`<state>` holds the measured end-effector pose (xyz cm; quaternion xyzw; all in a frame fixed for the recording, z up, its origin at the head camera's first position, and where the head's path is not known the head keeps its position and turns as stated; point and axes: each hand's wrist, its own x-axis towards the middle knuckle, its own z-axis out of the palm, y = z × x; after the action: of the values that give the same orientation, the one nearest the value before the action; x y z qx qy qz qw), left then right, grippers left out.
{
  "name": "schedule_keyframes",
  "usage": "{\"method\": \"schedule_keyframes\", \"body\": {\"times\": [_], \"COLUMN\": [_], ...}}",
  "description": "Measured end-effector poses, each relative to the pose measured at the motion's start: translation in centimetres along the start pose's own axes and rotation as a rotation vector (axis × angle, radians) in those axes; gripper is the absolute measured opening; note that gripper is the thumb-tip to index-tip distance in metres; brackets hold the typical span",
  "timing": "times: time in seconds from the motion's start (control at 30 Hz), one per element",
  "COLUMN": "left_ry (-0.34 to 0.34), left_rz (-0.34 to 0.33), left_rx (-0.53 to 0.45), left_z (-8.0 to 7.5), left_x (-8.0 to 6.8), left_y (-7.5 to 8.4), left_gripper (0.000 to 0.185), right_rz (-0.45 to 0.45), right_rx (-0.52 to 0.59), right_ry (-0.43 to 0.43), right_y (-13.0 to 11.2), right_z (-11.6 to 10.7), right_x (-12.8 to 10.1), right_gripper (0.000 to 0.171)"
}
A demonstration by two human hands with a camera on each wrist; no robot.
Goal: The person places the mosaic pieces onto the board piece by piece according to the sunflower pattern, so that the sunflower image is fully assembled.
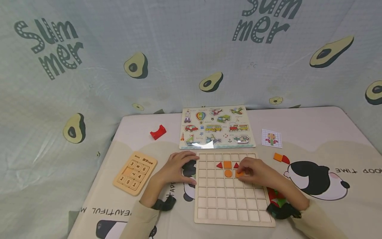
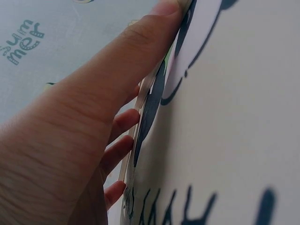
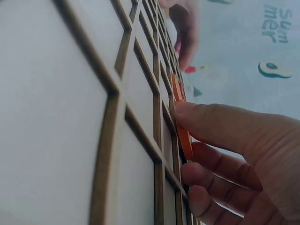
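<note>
From the head view, the right hand (image 1: 256, 172) rests on the wooden grid board (image 1: 232, 189) and pinches an orange tile (image 1: 239, 173) over a cell just right of the orange disc (image 1: 228, 173); above these sit a red triangle (image 1: 219, 165), an orange square (image 1: 227, 164) and a second red triangle (image 1: 236, 165). The left hand (image 1: 179, 167) lies at the board's left edge with fingers straight, steadying it on the surface (image 1: 313, 132). The left wrist view shows those relaxed fingers (image 2: 122, 124) pressed along the board's rim (image 2: 140, 98). In the right wrist view, thumb and fingers (image 3: 211, 124) grip the orange tile (image 3: 183, 126) on edge against the grid. The step in hand seems to be seating this piece; next, it likely needs tilting flat into its cell before release.
</note>
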<state>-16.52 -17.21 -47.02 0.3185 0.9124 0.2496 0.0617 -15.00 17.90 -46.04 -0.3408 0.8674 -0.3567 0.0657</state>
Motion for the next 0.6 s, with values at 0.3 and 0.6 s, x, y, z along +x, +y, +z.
{"method": "schedule_keyframes", "body": {"times": [0.3, 0.6], "left_ry": [-0.005, -0.012], "left_rz": [-0.01, -0.01], "left_rx": [0.014, 0.007], "left_z": [-0.03, 0.07], "left_x": [0.09, 0.08], "left_y": [-0.16, -0.23], "left_gripper": [0.083, 0.083], "right_rz": [-0.051, -0.05], "right_rx": [0.014, 0.019], "right_ry": [0.02, 0.042], "right_y": [-0.02, 0.25], "right_z": [0.44, 0.54], "right_x": [0.68, 0.42], "right_gripper": [0.01, 0.012]}}
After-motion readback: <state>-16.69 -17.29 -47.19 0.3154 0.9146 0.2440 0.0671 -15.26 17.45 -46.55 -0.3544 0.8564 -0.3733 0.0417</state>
